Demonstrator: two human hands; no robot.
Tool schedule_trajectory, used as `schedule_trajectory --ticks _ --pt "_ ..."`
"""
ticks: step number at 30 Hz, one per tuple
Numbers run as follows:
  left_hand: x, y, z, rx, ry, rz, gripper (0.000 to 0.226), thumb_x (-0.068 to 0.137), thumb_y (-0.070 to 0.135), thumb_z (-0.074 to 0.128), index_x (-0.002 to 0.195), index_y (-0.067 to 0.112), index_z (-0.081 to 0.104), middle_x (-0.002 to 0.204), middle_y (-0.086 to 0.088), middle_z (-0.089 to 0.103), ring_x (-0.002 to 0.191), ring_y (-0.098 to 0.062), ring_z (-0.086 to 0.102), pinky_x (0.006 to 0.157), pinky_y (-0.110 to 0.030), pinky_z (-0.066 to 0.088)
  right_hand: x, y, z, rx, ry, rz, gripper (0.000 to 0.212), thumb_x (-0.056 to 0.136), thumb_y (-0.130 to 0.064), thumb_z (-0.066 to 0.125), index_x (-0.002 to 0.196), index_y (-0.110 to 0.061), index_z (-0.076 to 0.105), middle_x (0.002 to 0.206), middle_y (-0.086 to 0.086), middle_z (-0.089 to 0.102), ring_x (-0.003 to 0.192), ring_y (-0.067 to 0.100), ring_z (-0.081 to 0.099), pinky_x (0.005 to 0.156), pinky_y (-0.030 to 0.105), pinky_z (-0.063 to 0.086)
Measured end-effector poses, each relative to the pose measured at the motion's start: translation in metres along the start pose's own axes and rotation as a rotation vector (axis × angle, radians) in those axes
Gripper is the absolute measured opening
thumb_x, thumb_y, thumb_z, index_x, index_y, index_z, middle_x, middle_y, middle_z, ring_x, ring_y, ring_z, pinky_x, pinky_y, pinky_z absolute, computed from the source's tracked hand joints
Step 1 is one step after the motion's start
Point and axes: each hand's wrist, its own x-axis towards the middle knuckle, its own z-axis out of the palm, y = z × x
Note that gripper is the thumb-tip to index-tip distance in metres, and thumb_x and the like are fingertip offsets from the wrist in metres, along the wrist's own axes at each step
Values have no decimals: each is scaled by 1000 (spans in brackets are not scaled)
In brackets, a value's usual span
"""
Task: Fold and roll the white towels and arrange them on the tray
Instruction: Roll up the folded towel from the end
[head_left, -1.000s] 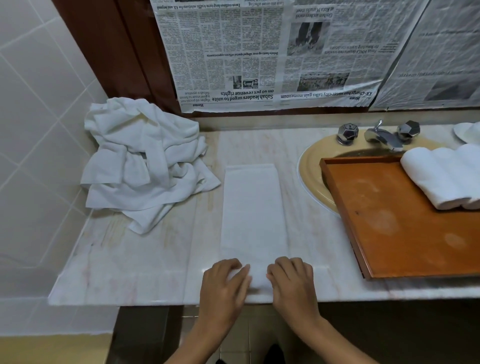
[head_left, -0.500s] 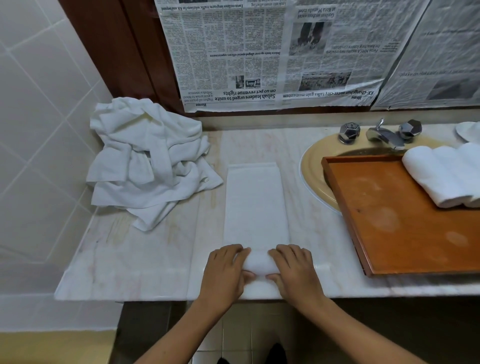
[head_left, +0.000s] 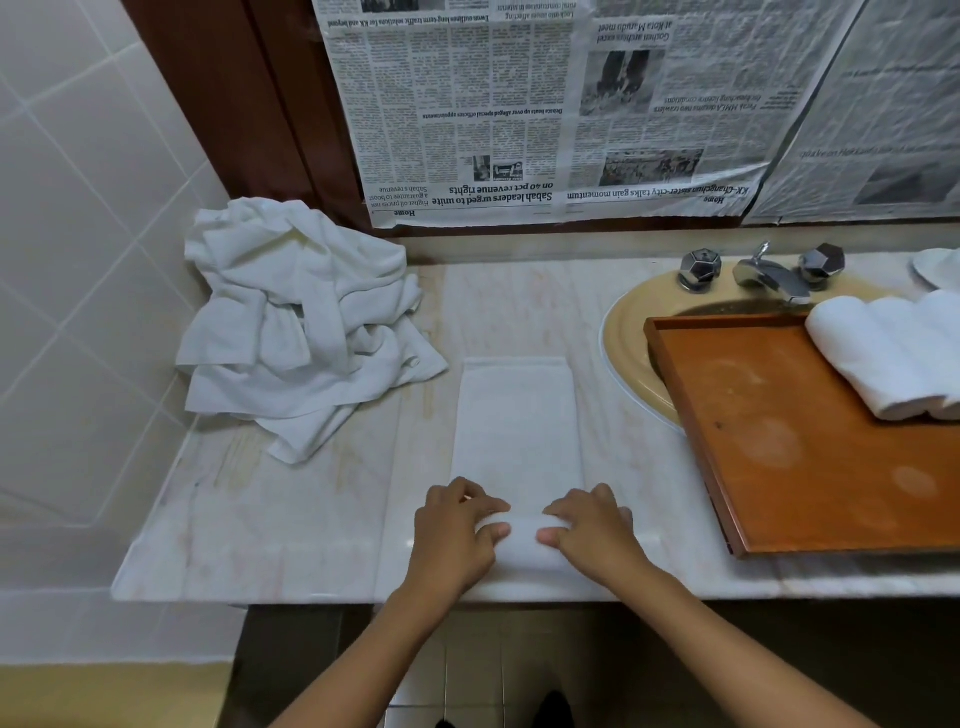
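Both hands grasp the rolled near end of a folded white towel (head_left: 517, 431) at the surface's (head_left: 311, 519) front edge: left hand (head_left: 457, 535), right hand (head_left: 592, 535). Rest of strip lies flat. Unfolded towel pile (head_left: 301, 322) back left. Rolled towels (head_left: 888, 353) on orange tray (head_left: 810, 467) over the sink (head_left: 631, 353).

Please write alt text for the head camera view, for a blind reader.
Two hands, left and right, roll the near end of a folded white towel on a marble counter. Rolled towels lie on a wooden tray; unfolded towels are heaped at left.
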Motion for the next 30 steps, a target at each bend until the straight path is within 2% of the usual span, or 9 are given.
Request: schedule_trajectory --ticks 2,5,8,11,14,19,22,25,30 --pt "-6 4 1 71 115 112 17 80 25 76 96 29 74 101 8 61 92 -16 55 78 -27 35 -5 -9 -2 -95 162 -35 33 90 -37 67 122 -31 62 128 -11 53 117 15 43 93 32 34" --pt "-18 -1 12 150 253 294 20 68 10 83 82 21 73 86 4 64 71 -19 58 61 -25 38 -18 0 14 -170 401 -295 29 66 -16 87 89 -22 71 93 -5 64 82 18 57 67 32 43" --pt "-30 -11 18 140 336 374 11 84 20 68 93 19 74 96 0 66 81 -22 60 62 -29 44 -32 16 28 -243 506 -473 12 82 -21 69 93 -16 70 94 1 65 78 24 58 63 35 43" --pt "-39 -24 25 206 297 432 31 90 36 62 114 17 68 111 -8 66 98 -23 58 77 -33 49 -39 27 34 -353 424 -465 48 78 -45 69 113 -13 65 111 5 64 95 26 56 71 39 47" --pt "-38 -28 24 219 193 414 48 82 32 74 125 17 60 117 -11 65 102 -25 58 81 -36 53 -33 28 35 -372 307 -446 73 59 -41 90 119 -11 61 115 9 63 100 28 53 72 41 49" --pt "-14 -19 11 244 104 348 66 55 29 93 116 13 71 105 -11 69 89 -28 68 72 -35 56 -10 24 20 -298 288 -446 67 55 -38 93 111 -11 70 106 6 68 91 25 64 72 38 53" --pt "-1 -20 0 226 11 323 57 64 33 85 116 15 70 103 -6 68 84 -27 68 68 -34 54 -5 23 9 -223 191 -394 57 67 -39 86 115 -15 68 108 1 67 93 23 64 79 35 52" --pt "7 -16 -12 162 -103 208 48 85 40 67 130 27 60 121 5 62 107 -20 59 87 -29 43 -9 18 3 -18 131 -308 44 91 -36 65 132 -22 56 129 -7 56 116 19 51 100 28 35" --pt "20 -13 -24 -42 -389 -48 34 92 39 61 125 31 64 131 8 62 120 -16 55 97 -28 40 -9 11 -7 363 -98 -75 21 95 -28 61 116 -26 64 121 -10 62 115 15 56 99 26 42"
